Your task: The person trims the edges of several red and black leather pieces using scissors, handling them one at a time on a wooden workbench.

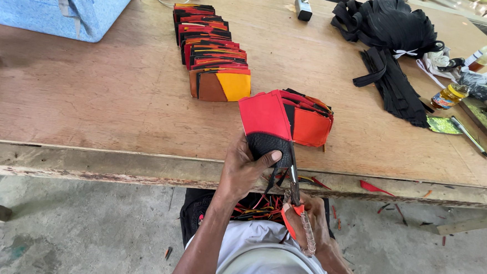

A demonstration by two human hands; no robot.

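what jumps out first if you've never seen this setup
The bright red and black piece held up at the table's front edge by the left hand, with scissors in the right hand cutting along it. Behind it, a long row of red, orange and black pieces runs up the wooden table; black strips are heaped far right.

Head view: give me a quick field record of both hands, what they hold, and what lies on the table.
left hand: grips a red and black stitched fabric piece by its black end
right hand: holds metal scissors, blades up along the piece's edge
table: wooden plank top
nearby: fanned red and orange fabric pieces
farther: long row of stacked pieces; pile of black straps
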